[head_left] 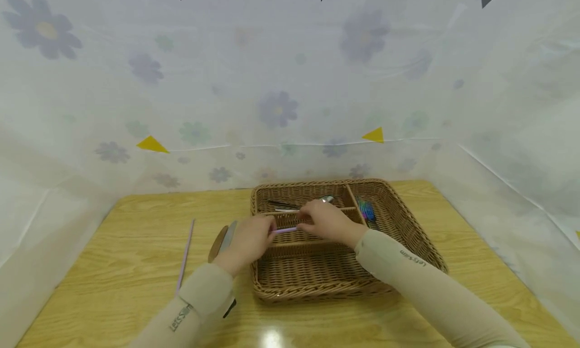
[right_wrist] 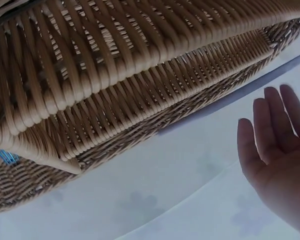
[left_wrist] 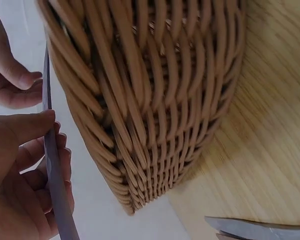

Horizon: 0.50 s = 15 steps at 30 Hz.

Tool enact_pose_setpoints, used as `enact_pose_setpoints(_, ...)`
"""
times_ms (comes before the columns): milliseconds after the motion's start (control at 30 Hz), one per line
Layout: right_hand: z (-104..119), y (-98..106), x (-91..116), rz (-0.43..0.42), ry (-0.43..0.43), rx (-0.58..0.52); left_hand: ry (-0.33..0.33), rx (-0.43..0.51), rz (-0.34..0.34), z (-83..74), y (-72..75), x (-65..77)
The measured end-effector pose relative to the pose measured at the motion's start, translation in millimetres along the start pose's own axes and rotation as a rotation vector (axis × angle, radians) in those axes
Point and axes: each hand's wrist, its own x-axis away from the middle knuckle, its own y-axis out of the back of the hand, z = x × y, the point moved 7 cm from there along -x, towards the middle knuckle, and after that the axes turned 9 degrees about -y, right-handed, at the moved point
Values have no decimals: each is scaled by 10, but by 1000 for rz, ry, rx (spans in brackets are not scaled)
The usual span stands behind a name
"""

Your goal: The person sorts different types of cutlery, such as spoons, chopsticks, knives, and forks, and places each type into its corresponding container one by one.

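Note:
My left hand (head_left: 254, 238) grips a slim lilac stick (head_left: 285, 230) over the left-middle part of a brown wicker basket (head_left: 317, 289). In the left wrist view, its thumb presses the stick (left_wrist: 52, 165) against the fingers. At the stick's other end is my right hand (head_left: 333, 222), bent over the middle compartment. The right wrist view shows this hand's fingers (right_wrist: 272, 122) straight and spread beside the stick, nothing clasped in them. A second lilac stick (head_left: 185, 257) lies on the table to the left.
Thin dark and silver utensils (head_left: 283, 206) and a spoon (head_left: 327, 199) lie in the back compartment. Rainbow-coloured forks (head_left: 368, 210) sit in the right one. Beside the left wrist, a grey blade (head_left: 228, 236) and a brown rounded piece (head_left: 217, 245) lie on the wooden table (head_left: 136, 267).

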Motion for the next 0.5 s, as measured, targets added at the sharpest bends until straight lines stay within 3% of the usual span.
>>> enact_pose_setpoints(200,138,-48,23,-25,127,124,-22,44,-10,-64,2,-23)
enact_pose_setpoints(500,123,-80,4,21,75,130,28,129,-47,26,41,31)
